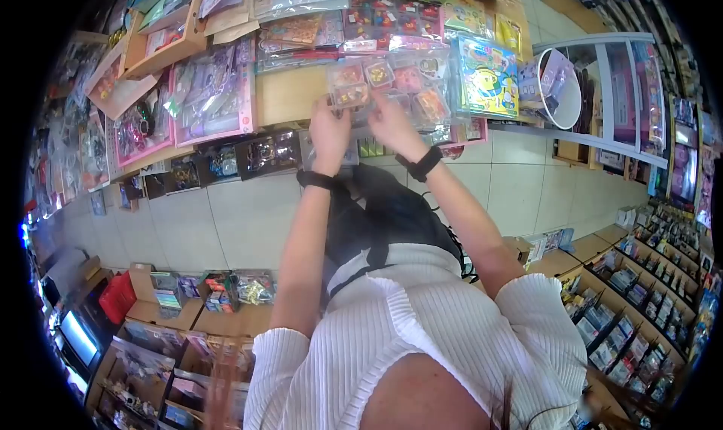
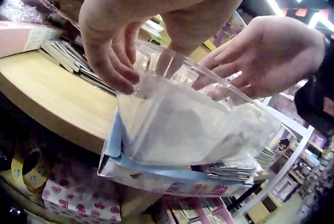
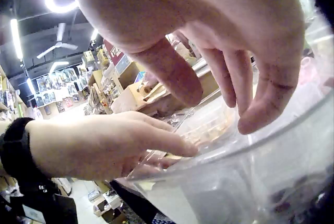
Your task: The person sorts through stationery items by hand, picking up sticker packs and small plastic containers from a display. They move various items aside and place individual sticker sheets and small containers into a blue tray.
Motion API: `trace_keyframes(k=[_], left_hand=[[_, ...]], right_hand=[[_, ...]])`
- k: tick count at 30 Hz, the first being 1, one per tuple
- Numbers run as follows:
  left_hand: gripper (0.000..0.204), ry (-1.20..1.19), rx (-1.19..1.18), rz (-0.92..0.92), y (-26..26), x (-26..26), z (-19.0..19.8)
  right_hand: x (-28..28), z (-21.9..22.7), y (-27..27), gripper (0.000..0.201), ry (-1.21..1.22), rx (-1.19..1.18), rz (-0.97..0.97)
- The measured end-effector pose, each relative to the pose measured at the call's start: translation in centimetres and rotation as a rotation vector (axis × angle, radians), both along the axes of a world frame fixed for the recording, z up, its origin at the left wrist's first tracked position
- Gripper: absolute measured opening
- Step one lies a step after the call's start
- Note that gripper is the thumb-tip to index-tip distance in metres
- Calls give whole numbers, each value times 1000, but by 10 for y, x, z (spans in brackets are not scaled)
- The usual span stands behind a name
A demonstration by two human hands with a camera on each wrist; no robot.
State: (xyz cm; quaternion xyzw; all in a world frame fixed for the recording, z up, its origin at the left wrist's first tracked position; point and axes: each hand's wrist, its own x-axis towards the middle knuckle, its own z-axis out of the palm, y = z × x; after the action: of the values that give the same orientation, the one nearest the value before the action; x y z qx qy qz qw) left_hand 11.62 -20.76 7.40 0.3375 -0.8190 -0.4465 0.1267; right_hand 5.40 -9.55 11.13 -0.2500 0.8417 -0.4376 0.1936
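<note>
A clear plastic box [image 2: 172,125] with compartments of small pink, gold and orange pieces lies at the table's near edge. My left hand [image 1: 331,132] grips its left side, fingers bent over the wall and the thumb seen through the plastic in the left wrist view. My right hand [image 1: 395,125] is over the box's near part, fingers and thumb [image 3: 177,75] spread and bent downward. Nothing shows between them in the right wrist view. A small square compartment [image 1: 379,73] with a gold-coloured piece sits just beyond the hands.
A colourful yellow-and-blue picture pack [image 1: 488,77] stands right of the box, beside a white round bin [image 1: 563,91]. Packets in a pink tray [image 1: 215,91] lie to the left. Boxes [image 1: 271,151] line a lower shelf below the table edge. Stocked shelves stand behind me.
</note>
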Motion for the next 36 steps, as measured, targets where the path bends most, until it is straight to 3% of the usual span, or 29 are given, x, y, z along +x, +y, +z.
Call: trace_keyframes(k=[7,9,13,15,19,21,22,24,36], left_hand=[[46,13,-15,-16,6,1,-3],[49,31,-78,-21,7,2,-7],[51,19,-69,-45,5,2,-6],[52,3,-25,-56,4,2,-4],[54,5,43,-69,2,4,0],[55,10,54,-68,4,5,2],[52,34,55,-48,5,6,2],[50,58,57,-33,7,8,-1],[57,57,-19,-80,7,11,-18]], right_hand=[[-31,-3,-4,35,397,170,-118],[-35,-11,-7,39,92,130,-50],[-29,-23,-16,43,78,-13,-147],[-28,-22,-16,48,-82,-168,-240],[-31,-10,-7,45,-126,-190,-203],[-43,-8,4,42,219,24,-245],[-51,-6,10,42,219,24,-246],[-64,-3,18,39,480,211,-60],[-72,-3,4,26,420,380,-158]])
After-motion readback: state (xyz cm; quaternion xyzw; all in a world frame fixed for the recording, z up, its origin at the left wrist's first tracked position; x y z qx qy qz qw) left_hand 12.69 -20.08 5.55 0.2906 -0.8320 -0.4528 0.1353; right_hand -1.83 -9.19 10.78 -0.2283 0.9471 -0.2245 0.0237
